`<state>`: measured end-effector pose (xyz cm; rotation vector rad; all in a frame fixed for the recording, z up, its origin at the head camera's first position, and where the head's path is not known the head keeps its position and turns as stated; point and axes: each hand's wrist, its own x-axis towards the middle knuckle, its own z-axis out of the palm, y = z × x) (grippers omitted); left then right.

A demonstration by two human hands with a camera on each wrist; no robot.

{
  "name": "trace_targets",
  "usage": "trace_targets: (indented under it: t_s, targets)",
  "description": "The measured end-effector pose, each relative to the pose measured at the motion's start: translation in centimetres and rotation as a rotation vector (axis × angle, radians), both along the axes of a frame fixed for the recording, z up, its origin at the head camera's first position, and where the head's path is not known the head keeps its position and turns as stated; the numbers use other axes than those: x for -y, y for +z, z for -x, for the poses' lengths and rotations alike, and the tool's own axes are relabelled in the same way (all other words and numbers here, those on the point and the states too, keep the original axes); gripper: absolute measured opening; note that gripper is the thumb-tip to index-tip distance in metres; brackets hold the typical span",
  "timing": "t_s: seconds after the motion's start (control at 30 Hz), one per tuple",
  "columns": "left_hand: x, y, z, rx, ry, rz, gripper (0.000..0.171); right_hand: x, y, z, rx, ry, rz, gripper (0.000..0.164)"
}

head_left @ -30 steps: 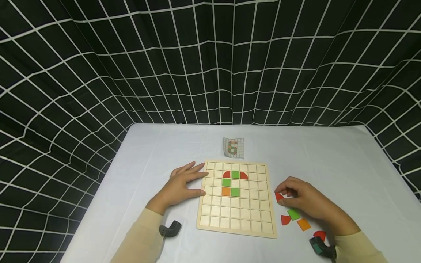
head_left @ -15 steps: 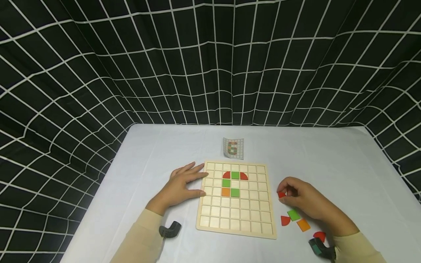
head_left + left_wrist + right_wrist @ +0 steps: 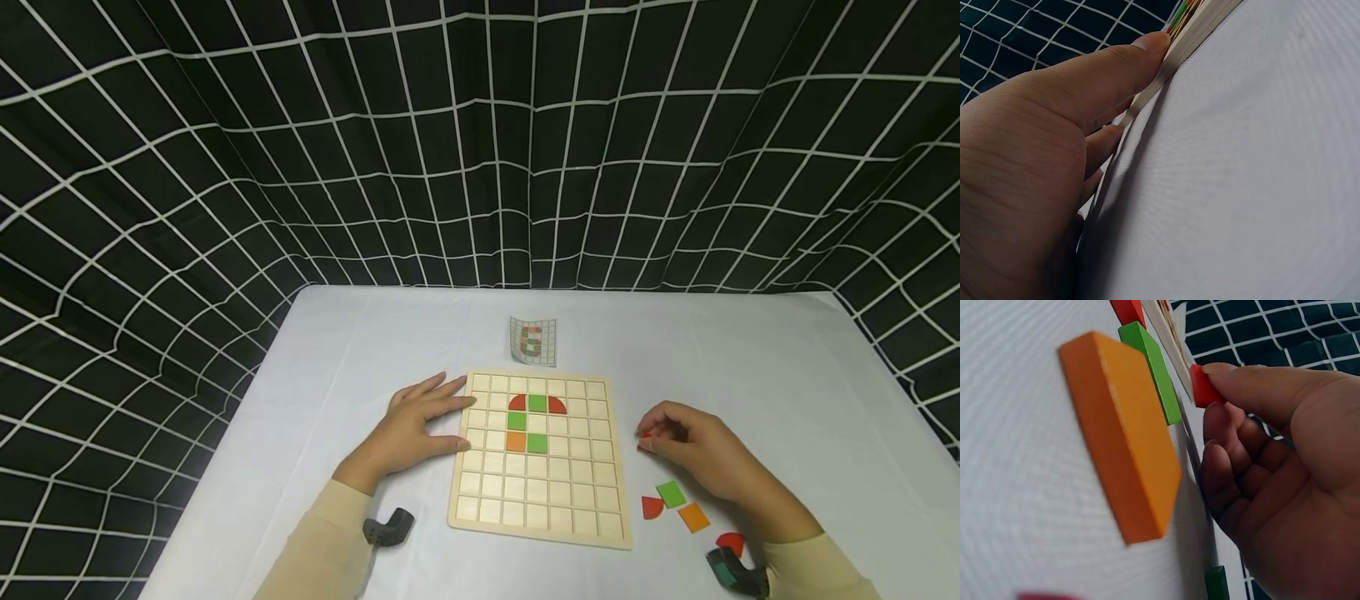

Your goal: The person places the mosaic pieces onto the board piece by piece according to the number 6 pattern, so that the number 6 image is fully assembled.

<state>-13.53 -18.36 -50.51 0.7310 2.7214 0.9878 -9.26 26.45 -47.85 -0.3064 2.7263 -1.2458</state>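
My left hand (image 3: 412,429) has its fingers spread, with fingertips on the left edge of the wooden grid board (image 3: 525,507). In the left wrist view the thumb (image 3: 1110,75) lies along the board's side. My right hand (image 3: 693,442), to the right of the board, pinches a small red piece (image 3: 1205,387) between thumb and fingers, mostly covered in the head view. Set in the board's cells are two red quarter-circles (image 3: 557,405), several green squares (image 3: 537,442) and an orange square (image 3: 516,442).
Near the right hand lie a green square (image 3: 671,494), an orange square (image 3: 693,517), a red quarter-circle (image 3: 652,507) and another red piece (image 3: 731,544) by the wrist device (image 3: 735,575). A paper card (image 3: 534,342) with a coloured grid pattern sits behind the board.
The right hand has drawn slightly right, away from the board, and turned the red piece in its fingers so less of it shows. The left hand has stayed put.
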Motion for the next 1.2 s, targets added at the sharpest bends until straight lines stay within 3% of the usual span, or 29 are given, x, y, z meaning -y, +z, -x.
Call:
trace_targets:
  t_s: [0.57, 1.2]
  targets:
    - [0.1, -0.4, 0.0, -0.005, -0.001, 0.006, 0.069, 0.3, 0.3, -0.1, -0.023, -0.057, 0.117, 0.015]
    - [0.0, -0.1, 0.0, -0.008, -0.002, 0.0, 0.068, 2.0, 0.9, -0.5, 0.025, -0.032, 0.235, 0.016]
